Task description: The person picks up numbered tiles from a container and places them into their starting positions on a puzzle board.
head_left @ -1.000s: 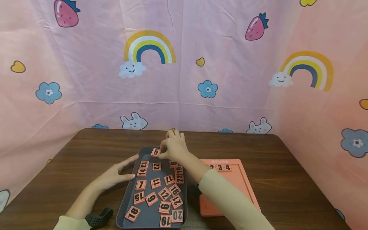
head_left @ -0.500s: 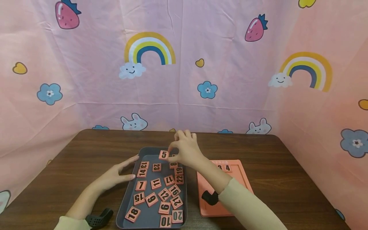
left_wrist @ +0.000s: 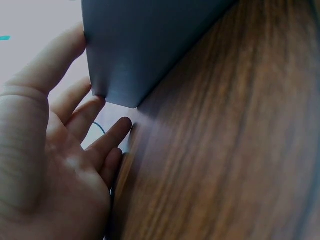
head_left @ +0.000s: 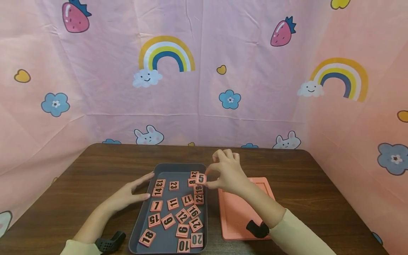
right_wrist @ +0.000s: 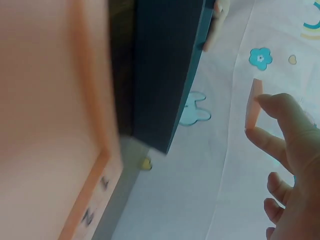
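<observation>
From where I stand, the person's right hand (head_left: 229,173) pinches a flat, square, pink tile with a black 5 (head_left: 200,178) between thumb and forefinger, its other fingers loosely bent. That tile is up in the air over the right side of a dark grey rectangular tray (head_left: 183,174), near the tiles marked 24, 8 and 19. More pink number tiles (head_left: 173,203) lie scattered in the tray, turned various ways.

The left hand (head_left: 127,193) has its fingers spread apart, thumb and fingertips touching the tray's left side without gripping it. To the right of the tray sits a shallow pink rectangular board (head_left: 234,209), partly behind the right forearm; small marks along its blurred edge seem to read 1 and 2. Tray and board rest on a brown wood-grain table (head_left: 306,205), before a pastel cloth (head_left: 204,118) printed with rainbows and strawberries.
</observation>
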`<state>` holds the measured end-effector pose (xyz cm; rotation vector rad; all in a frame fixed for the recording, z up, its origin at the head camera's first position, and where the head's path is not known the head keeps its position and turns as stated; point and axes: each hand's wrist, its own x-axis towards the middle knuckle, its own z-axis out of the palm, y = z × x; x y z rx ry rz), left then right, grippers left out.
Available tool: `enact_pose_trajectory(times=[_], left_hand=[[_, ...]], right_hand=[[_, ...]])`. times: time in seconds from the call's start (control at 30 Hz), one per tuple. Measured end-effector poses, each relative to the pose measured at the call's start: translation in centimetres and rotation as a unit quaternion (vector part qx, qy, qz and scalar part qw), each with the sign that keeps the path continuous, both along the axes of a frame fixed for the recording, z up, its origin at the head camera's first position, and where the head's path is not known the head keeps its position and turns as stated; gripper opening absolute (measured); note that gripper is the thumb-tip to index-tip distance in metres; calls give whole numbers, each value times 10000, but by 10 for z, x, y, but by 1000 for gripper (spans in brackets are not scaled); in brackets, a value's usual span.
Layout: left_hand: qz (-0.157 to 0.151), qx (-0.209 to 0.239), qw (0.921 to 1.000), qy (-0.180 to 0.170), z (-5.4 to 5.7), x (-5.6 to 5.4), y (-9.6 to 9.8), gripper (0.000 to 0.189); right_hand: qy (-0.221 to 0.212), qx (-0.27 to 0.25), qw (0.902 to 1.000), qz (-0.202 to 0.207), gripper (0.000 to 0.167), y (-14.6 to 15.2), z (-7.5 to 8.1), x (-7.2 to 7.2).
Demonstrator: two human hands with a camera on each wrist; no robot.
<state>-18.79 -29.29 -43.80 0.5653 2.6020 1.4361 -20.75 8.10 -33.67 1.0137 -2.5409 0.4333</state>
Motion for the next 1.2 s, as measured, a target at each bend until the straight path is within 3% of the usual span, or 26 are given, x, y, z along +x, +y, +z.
enact_pose_trajectory(times=[0.23, 0.57, 1.2], left_hand=[[12, -9, 10000, -13, 1, 1, 1, 69], [-52, 35, 10000, 2, 1, 1, 1, 68], [-31, 63, 10000, 37, 0, 1, 1, 68]], right_hand=[[169, -186, 9997, -15, 17, 37, -7, -2], [-32, -209, 9996, -164, 17, 91, -17, -8], [-257, 442, 9972, -546, 23, 179, -47, -26]])
